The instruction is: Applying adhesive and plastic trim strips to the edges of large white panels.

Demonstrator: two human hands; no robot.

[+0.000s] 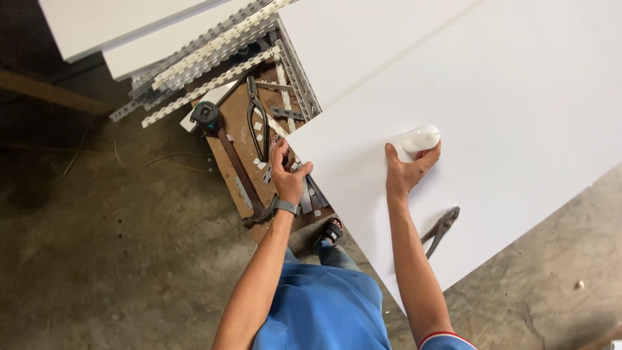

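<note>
Blue-sleeved right hand (407, 170) clamps fingers and thumb on a small glossy white plastic bottle (422, 137), long axis pointing toward two o'clock, lying on the large flat white board (518, 97). Bare board stretches toward one o'clock. At nine o'clock, the left hand (289, 176) curls closed over the board's corner edge. Grey metal snips (440, 228) lie at five o'clock.

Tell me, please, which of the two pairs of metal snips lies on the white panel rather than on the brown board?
The snips beside the right forearm lie on the white panel, near its lower edge. The other pair lies on the brown board among the perforated strips, above the left hand.
</note>
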